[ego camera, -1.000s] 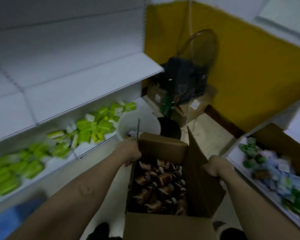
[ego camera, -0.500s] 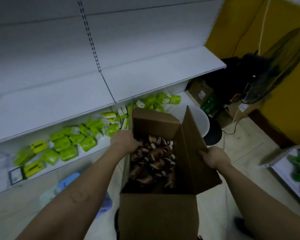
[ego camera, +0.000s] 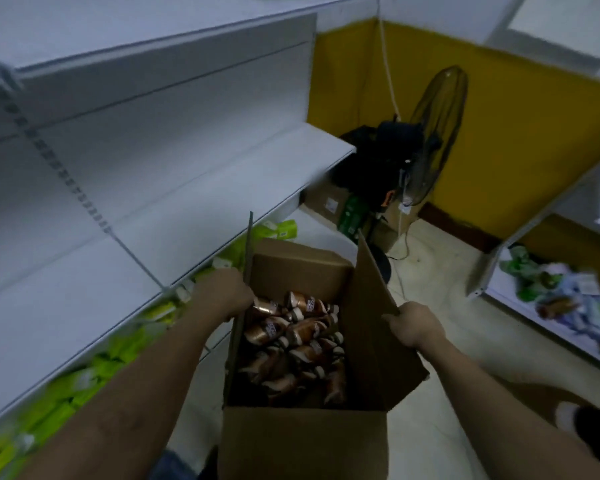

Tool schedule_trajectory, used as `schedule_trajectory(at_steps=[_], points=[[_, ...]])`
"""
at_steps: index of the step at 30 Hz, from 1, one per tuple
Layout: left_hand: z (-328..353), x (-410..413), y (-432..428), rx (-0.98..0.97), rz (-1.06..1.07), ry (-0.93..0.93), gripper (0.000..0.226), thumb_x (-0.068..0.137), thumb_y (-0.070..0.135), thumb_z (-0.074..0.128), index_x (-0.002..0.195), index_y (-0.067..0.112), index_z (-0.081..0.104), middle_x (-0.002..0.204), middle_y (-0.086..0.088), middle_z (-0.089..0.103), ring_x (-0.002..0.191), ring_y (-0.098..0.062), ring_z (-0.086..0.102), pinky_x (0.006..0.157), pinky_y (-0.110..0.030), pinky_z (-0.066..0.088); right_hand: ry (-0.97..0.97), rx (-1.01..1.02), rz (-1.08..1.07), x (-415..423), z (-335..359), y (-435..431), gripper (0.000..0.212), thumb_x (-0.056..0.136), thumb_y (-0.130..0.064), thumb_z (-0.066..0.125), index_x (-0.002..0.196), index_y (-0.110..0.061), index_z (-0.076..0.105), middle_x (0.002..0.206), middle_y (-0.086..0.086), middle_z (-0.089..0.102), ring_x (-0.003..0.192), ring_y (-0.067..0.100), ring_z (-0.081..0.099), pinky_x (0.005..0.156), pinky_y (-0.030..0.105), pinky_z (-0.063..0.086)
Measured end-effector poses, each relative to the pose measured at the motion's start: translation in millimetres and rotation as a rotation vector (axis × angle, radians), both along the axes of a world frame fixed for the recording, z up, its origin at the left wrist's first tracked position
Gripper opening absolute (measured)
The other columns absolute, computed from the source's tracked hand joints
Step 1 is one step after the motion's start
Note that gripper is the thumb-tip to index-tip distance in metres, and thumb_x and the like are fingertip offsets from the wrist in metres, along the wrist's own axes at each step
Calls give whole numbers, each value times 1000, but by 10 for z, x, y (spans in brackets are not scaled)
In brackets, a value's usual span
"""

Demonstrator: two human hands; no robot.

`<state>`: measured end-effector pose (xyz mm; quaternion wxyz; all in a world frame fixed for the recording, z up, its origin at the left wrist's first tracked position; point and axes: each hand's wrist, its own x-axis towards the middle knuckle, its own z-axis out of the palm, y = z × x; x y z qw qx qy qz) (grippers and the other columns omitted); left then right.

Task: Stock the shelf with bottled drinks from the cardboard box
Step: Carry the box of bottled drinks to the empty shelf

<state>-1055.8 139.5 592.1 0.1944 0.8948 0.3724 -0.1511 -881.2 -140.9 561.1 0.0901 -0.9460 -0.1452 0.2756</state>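
Observation:
An open brown cardboard box (ego camera: 302, 441) sits in front of me, held up between both arms. Inside lie several brown bottled drinks (ego camera: 298, 336) with white caps, jumbled on their sides. My left hand (ego camera: 222, 294) grips the box's left wall at the upright left flap. My right hand (ego camera: 414, 323) grips the edge of the right flap, which leans outward. A white shelf (ego camera: 174, 216) with bare boards runs along the left, level with and above the box.
Green packets (ego camera: 66, 386) fill the bottom shelf on the left. A standing fan (ego camera: 433, 133), dark bags and cartons crowd the yellow-walled corner. Another shelf with mixed packets (ego camera: 568, 299) stands at right. A dark shoe (ego camera: 593, 427) shows on the pale floor.
The view has swung from left back toward the corner, and the box now sits closer to the white shelf's edge. Both hands keep the same hold on the box.

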Motion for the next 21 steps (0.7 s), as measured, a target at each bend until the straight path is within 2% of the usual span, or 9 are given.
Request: schedule_trajectory(at_steps=[2,4,6,8,11,13,17,21], points=[[-95,122,63,53,-94,-10,26,85,31,50,73,10,60,75,-6,63,65,-20,59,53,-26,41,3,-2,-68,-21,-25,-44,35,94,-39,51,85,-9,67,84,9,68,79,24,65,74,38,56],[-202,275,173,49,-172,-38,33,87,36,50,64,12,53,72,-8,61,67,-23,56,54,-27,36,-3,6,-154,-70,-69,-60,33,94,-40,51,87,-11,66,83,7,67,77,22,66,73,36,56],[-310,505,309,44,-248,-63,39,87,38,49,56,15,49,60,-2,54,59,-20,55,48,-26,33,-30,19,-256,-89,-125,-52,34,94,-41,51,89,-11,66,83,8,68,76,22,66,72,37,57],[-441,760,415,72,-334,-51,39,84,41,48,55,15,50,59,-2,58,53,-17,56,44,-24,32,-46,15,-347,-150,-188,-28,34,95,-41,51,85,-11,64,80,8,67,72,22,65,64,35,55],[-719,1135,536,89,-504,-84,41,82,45,46,55,13,47,77,-9,69,70,-26,65,50,-26,37,-77,18,-492,-347,-397,-15,37,96,-42,51,69,-17,57,65,3,61,57,16,59,46,27,41],[-914,1241,579,88,-587,-102,41,82,44,46,56,13,48,83,-11,70,77,-30,65,56,-28,40,-78,28,-608,-556,-543,-49,42,96,-42,51,63,-16,55,57,2,57,49,15,56,42,25,37],[-1226,1235,303,84,-712,-141,35,86,40,49,66,14,59,83,-12,68,78,-31,64,60,-29,42,-111,39,-826,-1132,-895,-267,40,95,-41,51,68,-12,57,60,7,60,52,22,59,44,27,39],[-1740,1207,-137,97,-758,-121,38,89,43,50,67,13,59,64,0,54,58,-18,51,51,-28,33,-139,60,-959,-1554,-1540,-600,40,95,-41,51,71,-10,61,64,9,62,57,24,60,51,31,45]])
